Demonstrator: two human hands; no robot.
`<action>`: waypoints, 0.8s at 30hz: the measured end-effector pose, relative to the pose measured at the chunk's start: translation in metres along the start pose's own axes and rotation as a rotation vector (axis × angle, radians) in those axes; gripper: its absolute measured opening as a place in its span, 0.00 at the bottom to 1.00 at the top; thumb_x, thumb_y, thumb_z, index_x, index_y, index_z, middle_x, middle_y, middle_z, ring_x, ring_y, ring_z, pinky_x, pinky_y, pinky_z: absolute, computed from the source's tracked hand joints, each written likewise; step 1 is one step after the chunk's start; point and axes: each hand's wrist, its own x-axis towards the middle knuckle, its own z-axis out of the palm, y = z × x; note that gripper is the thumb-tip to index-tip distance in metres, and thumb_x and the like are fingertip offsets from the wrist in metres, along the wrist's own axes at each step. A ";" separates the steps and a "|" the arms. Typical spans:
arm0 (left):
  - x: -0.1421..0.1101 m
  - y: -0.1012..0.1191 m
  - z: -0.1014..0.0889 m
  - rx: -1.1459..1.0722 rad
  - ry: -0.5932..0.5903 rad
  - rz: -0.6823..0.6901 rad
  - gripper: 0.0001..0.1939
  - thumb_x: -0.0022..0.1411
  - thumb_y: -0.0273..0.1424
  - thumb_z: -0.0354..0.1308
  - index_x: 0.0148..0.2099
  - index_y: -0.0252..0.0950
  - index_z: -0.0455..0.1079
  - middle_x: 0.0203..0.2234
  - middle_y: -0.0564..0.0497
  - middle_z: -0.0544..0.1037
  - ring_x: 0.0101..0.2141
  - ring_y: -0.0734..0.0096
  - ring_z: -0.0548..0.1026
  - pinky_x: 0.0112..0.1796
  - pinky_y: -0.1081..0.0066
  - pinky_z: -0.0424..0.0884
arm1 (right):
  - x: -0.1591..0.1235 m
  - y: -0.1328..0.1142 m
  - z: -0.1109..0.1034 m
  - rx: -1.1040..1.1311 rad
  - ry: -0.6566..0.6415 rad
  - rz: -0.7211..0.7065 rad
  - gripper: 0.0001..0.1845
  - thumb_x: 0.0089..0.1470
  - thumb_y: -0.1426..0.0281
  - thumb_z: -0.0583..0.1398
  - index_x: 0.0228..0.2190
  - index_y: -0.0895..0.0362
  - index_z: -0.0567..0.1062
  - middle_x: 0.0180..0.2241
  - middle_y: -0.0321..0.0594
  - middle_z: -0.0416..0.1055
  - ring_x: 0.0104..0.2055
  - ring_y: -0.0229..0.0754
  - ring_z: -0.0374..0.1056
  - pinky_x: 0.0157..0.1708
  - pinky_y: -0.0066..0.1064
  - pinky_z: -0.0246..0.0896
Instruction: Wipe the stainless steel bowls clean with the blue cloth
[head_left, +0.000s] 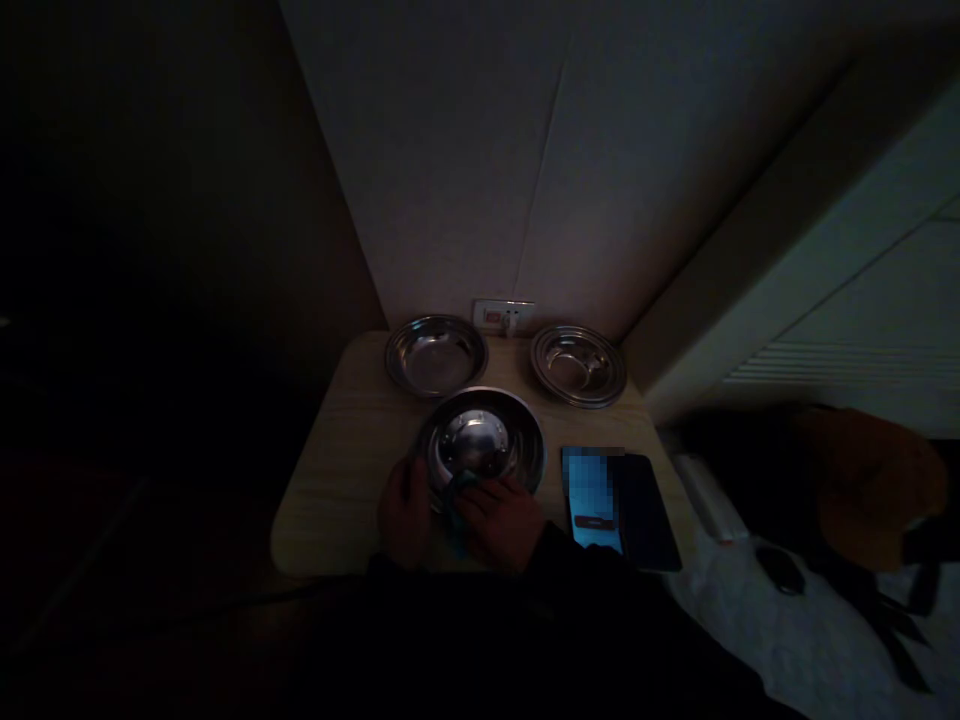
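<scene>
The steel bowl (474, 432) sits on the desk (330, 480), and everything else can be placed from it. Being round, it has no long axis to line up with; what counts is its near rim, where both hands are. A teal cloth (459, 490) lies over that near rim, partly inside the bowl, slightly to the left of its middle, and hangs toward the person.

The right hand (504, 520) comes in from the bowl's near right side, its fingers bent and closed down on the cloth at the near inner wall. It is the hand nearer the cloth. The left hand (403, 512) is at the bowl's near left edge, its fingers curled toward the rim and seemingly touching it; the dim light hides how far open they are and whether they grip.

Beyond the bowl are 2 shallow steel dishes: 1 behind it to the left (436, 362), close to its rim, and 1 behind it to the right (578, 366). Right of the bowl, well apart from its rim, a lit phone (592, 495) lies against a dark flat case (649, 515).
</scene>
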 end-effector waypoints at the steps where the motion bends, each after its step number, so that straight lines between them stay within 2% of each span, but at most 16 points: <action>1: -0.003 -0.002 0.001 -0.002 -0.010 -0.003 0.21 0.58 0.43 0.45 0.43 0.33 0.69 0.37 0.46 0.76 0.37 0.66 0.73 0.38 0.69 0.68 | 0.003 -0.002 0.002 0.013 0.021 0.014 0.18 0.54 0.68 0.53 0.47 0.58 0.66 0.47 0.44 0.69 0.46 0.49 0.61 0.46 0.43 0.50; 6: -0.007 -0.006 0.001 0.012 0.054 0.031 0.19 0.58 0.40 0.46 0.44 0.34 0.69 0.39 0.45 0.76 0.39 0.66 0.73 0.40 0.69 0.68 | 0.011 -0.009 0.003 0.077 0.101 0.024 0.21 0.55 0.65 0.52 0.49 0.58 0.64 0.49 0.43 0.67 0.48 0.47 0.60 0.47 0.42 0.48; 11: -0.002 0.000 -0.002 0.037 0.078 0.120 0.18 0.59 0.39 0.46 0.44 0.35 0.70 0.39 0.46 0.77 0.39 0.66 0.73 0.39 0.71 0.68 | -0.005 0.009 -0.014 -0.034 -0.016 0.065 0.16 0.54 0.63 0.53 0.42 0.58 0.69 0.41 0.44 0.71 0.44 0.49 0.61 0.43 0.45 0.48; 15: -0.004 0.002 0.004 0.039 0.114 0.139 0.19 0.59 0.39 0.46 0.45 0.35 0.70 0.39 0.46 0.77 0.39 0.67 0.74 0.38 0.72 0.69 | -0.011 0.020 -0.021 -0.042 -0.075 0.077 0.14 0.54 0.64 0.52 0.39 0.57 0.70 0.40 0.43 0.72 0.44 0.49 0.61 0.43 0.44 0.48; 17: -0.006 0.002 0.007 0.042 0.114 0.140 0.18 0.60 0.38 0.45 0.44 0.35 0.70 0.38 0.46 0.77 0.38 0.67 0.74 0.37 0.72 0.69 | -0.006 0.016 -0.016 0.040 -0.063 0.039 0.15 0.54 0.65 0.52 0.42 0.56 0.68 0.43 0.42 0.71 0.45 0.48 0.61 0.44 0.42 0.49; 21: -0.008 0.000 0.005 0.080 0.112 0.146 0.17 0.60 0.37 0.46 0.42 0.35 0.71 0.36 0.46 0.78 0.36 0.68 0.74 0.36 0.72 0.69 | 0.013 -0.002 -0.002 0.193 0.063 0.021 0.22 0.54 0.67 0.52 0.50 0.57 0.61 0.49 0.41 0.66 0.50 0.46 0.57 0.47 0.38 0.49; 24: -0.008 0.000 -0.001 0.118 0.138 0.147 0.17 0.60 0.37 0.45 0.42 0.34 0.71 0.36 0.46 0.78 0.35 0.68 0.74 0.35 0.72 0.69 | 0.018 -0.005 -0.004 0.190 0.061 0.022 0.21 0.53 0.66 0.52 0.49 0.56 0.62 0.48 0.42 0.68 0.50 0.46 0.57 0.46 0.39 0.49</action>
